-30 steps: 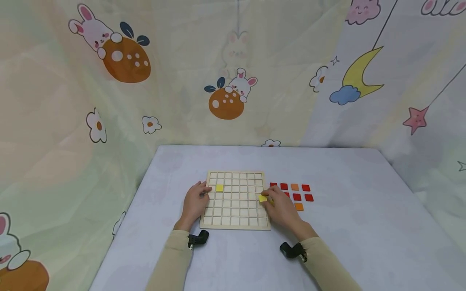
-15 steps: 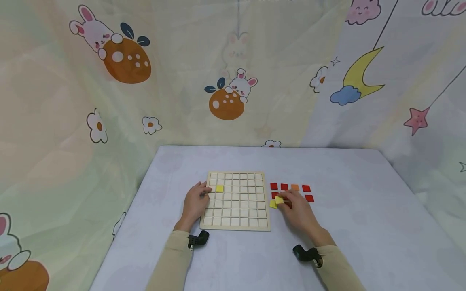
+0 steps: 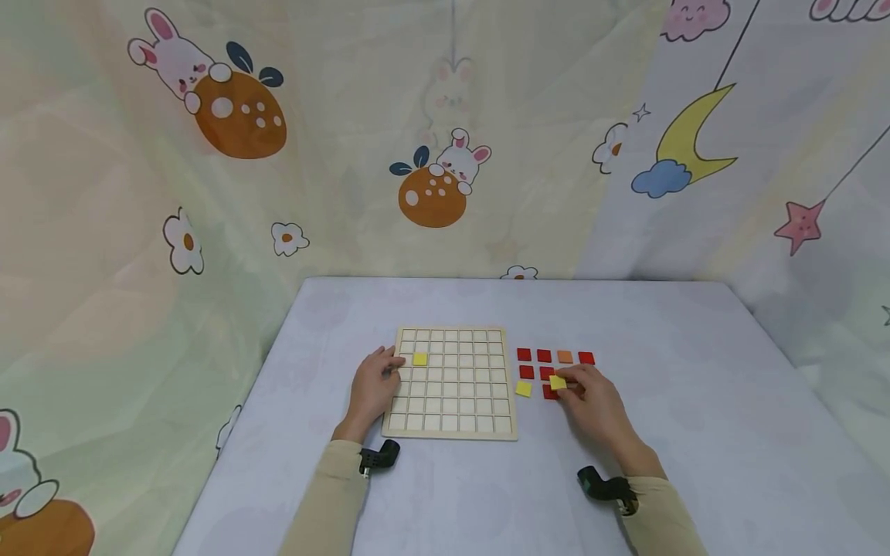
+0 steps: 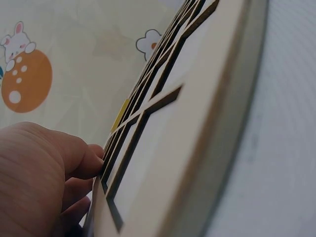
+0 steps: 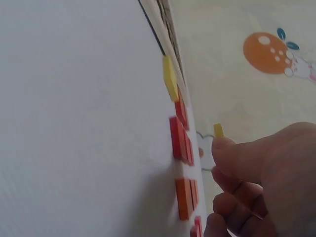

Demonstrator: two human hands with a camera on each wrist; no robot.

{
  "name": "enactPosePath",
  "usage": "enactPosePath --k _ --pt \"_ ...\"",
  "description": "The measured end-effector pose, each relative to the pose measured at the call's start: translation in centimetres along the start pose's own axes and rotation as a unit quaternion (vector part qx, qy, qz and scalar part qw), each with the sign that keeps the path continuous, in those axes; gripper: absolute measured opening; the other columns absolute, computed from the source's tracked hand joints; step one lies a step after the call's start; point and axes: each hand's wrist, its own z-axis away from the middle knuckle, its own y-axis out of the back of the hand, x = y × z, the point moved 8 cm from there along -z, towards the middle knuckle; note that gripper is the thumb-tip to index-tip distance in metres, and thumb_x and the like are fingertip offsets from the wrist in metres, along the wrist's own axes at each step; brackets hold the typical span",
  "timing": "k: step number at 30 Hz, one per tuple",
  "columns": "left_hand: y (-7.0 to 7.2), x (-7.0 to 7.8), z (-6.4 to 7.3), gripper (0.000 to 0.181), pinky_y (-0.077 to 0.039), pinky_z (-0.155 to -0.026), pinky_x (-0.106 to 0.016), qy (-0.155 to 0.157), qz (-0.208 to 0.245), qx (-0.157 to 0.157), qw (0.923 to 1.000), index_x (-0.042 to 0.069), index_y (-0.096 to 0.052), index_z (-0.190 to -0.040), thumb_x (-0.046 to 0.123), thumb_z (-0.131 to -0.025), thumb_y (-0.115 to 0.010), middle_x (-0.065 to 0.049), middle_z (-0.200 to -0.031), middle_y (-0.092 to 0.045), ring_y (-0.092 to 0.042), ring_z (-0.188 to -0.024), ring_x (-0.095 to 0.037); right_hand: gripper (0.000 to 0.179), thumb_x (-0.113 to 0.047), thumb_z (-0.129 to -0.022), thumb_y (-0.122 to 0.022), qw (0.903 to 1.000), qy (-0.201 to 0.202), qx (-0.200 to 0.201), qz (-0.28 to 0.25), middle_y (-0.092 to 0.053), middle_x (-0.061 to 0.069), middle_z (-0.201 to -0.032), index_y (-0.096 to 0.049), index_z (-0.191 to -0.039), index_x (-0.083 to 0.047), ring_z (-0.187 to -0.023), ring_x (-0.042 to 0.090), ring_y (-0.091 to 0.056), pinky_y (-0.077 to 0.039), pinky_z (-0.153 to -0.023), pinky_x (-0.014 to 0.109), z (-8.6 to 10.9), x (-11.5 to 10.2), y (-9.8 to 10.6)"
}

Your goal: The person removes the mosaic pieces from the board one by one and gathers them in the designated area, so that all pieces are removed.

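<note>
A light wooden grid board (image 3: 448, 433) lies on the table. One yellow tile (image 3: 420, 359) sits in a cell near its upper left. At the board's left edge my left hand (image 3: 374, 390) grips the rim; the left wrist view has the hand's thumb and curled fingers (image 4: 81, 159) against that edge. My right hand (image 3: 596, 403) pinches another yellow tile (image 3: 558, 382) between thumb and forefinger. In the right wrist view this pinched tile (image 5: 218, 130) is raised off the table. Under and beside that hand are red tiles (image 3: 526, 372), some of them partly hidden.
Right of the board, a loose yellow tile (image 3: 524, 389) lies below the red ones. An orange tile (image 3: 565, 357) is in the back row. A patterned cloth (image 3: 334, 154) hangs behind the white-covered table (image 3: 667, 340).
My right hand has moved right, away from the board's right edge, carrying the pinched yellow tile over the loose tiles. The left hand has stayed at the board's edge.
</note>
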Motion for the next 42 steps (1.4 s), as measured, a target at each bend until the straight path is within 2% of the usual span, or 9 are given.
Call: enactPosePath --k 4,7,16,21,32,42 --pt "0.0 0.0 0.0 0.028 -0.029 -0.116 -0.049 0.000 0.001 -0.001 1.0000 0.007 -0.075 -0.109 0.000 -0.087 -0.060 -0.010 -0.141 -0.055 -0.039 -0.140 -0.029 0.032 -0.012 -0.086 -0.074 0.9999 -0.013 0.000 0.001 -0.059 0.007 -0.108 -0.068 -0.117 -0.009 -0.086 0.021 -0.052 -0.050 -0.065 0.026 0.2 0.9 0.9" --pt "0.0 0.0 0.0 0.028 -0.028 -0.116 -0.050 0.000 0.002 0.000 1.0000 0.007 -0.074 -0.110 0.000 -0.087 -0.060 -0.010 -0.141 -0.054 -0.038 -0.140 -0.030 0.032 -0.011 -0.086 -0.074 0.9998 -0.021 -0.004 0.002 -0.057 0.006 -0.104 -0.068 -0.118 -0.008 -0.085 0.020 -0.048 -0.045 -0.060 0.022 0.3 1.5 1.3" --pt "0.0 -0.1 0.0 0.028 -0.028 -0.116 -0.049 0.004 0.003 -0.002 1.0000 0.007 -0.075 -0.109 0.001 -0.088 -0.059 -0.010 -0.141 -0.055 -0.038 -0.140 -0.029 0.033 -0.010 -0.086 -0.073 0.9996 -0.027 -0.006 0.010 -0.060 0.011 -0.112 -0.067 -0.119 -0.005 -0.087 0.022 -0.050 -0.048 -0.066 0.025 0.5 2.9 2.2" --pt "0.0 -0.1 0.0 0.028 -0.028 -0.116 -0.050 0.001 0.001 0.001 1.0000 0.007 -0.075 -0.109 0.001 -0.087 -0.059 -0.011 -0.141 -0.055 -0.038 -0.140 -0.030 0.033 -0.010 -0.087 -0.072 0.9988 -0.044 -0.010 0.017 -0.059 0.013 -0.112 -0.067 -0.120 -0.006 -0.088 0.023 -0.050 -0.049 -0.068 0.028 0.7 3.6 2.7" --pt "-0.1 -0.1 0.0 0.028 -0.029 -0.115 -0.051 -0.002 0.002 0.001 1.0000 0.007 -0.075 -0.109 0.001 -0.087 -0.059 -0.012 -0.140 -0.055 -0.039 -0.139 -0.031 0.034 -0.010 -0.088 -0.071 0.9969 -0.068 -0.021 0.033 -0.060 0.017 -0.113 -0.065 -0.120 0.000 -0.089 0.026 -0.053 -0.053 -0.075 0.039 1.1 5.0 2.7" --pt "-0.1 -0.1 -0.1 0.029 -0.028 -0.116 -0.049 0.009 0.003 -0.005 0.9999 0.008 -0.074 -0.110 0.001 -0.088 -0.058 -0.009 -0.141 -0.054 -0.037 -0.140 -0.028 0.033 -0.007 -0.086 -0.072 0.9965 -0.064 -0.030 0.045 -0.060 0.017 -0.112 -0.067 -0.118 -0.001 -0.084 0.024 -0.052 -0.049 -0.067 0.032 1.0 5.4 2.6"
